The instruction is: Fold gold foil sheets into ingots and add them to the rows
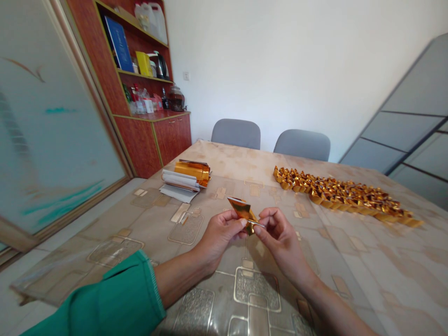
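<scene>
Between my two hands is a sheet of shiny gold foil paper point(241, 208), partly folded, with a pale underside showing at its edges. My left hand point(224, 233) pinches its left side between thumb and fingers. On the other side, the thumb and fingertips of my right hand point(279, 233) grip a narrow folded edge. Both hands hold the paper above the table. Beyond my left hand lies a stack of gold and white foil paper sheets point(184, 179), curled over. Rows of folded gold paper pieces point(345, 196) stand close together at the right.
A patterned plastic cover lies over the table point(217, 275). Two grey chairs point(236, 133) stand at its far side, before a white wall. A red-brown cabinet point(154, 135) with bottles and a kettle is at the back left, beside a frosted glass door point(52, 126).
</scene>
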Demonstrator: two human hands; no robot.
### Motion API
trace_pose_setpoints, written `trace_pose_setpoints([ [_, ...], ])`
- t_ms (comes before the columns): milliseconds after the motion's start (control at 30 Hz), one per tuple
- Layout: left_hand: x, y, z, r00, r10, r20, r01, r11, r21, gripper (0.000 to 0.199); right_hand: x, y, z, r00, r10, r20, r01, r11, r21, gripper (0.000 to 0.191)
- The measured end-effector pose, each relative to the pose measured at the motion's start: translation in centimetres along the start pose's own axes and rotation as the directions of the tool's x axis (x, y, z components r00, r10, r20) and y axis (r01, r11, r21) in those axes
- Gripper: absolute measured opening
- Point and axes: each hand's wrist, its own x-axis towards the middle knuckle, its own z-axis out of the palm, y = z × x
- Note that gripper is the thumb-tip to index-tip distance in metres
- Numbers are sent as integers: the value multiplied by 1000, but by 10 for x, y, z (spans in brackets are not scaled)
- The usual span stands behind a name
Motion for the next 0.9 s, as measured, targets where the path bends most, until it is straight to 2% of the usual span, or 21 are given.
trace_pose_setpoints([
  [233, 1, 0, -1, 998, -2, 69, -2, 998, 65, 29, 2, 0, -2, 999, 41, 27, -43, 997, 59, 30],
  [333, 2, 1, -3, 998, -51, 48, 50, 998, 25, 29, 2, 2, -3, 998, 61, 3, -61, 998, 29, 31],
  [500, 4, 3, -5, 995, -95, 3, 95, 992, -88, 34, 1, 11, -2, 974, 186, 127, -182, 982, -41, 34],
  [600, 4, 2, -5, 995, -101, -2, 101, 992, -77, 33, 0, 18, 1, 975, 152, 163, -151, 988, -18, 30],
  [733, 4, -1, -5, 993, -116, 6, 116, 992, -43, 30, -1, 22, 2, 984, 93, 149, -89, 995, -34, 27],
  [900, 5, -2, -4, 997, -72, 12, 72, 997, -13, 29, -2, 20, -1, 972, 170, 162, -169, 985, -20, 31],
])
